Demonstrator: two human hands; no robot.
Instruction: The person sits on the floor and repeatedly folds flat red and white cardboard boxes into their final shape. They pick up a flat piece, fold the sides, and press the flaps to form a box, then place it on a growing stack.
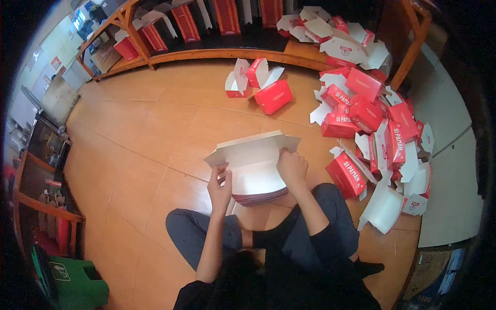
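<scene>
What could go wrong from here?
The card might crease unevenly, with the left hand and right hand at opposite sides. The layered stack under it could slip out of line. The right knee might knock the nearby box.

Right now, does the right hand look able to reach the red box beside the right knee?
Probably yes: the red box lies close by and nothing visible blocks the way, but the right hand would first have to release the white cardboard.
</scene>
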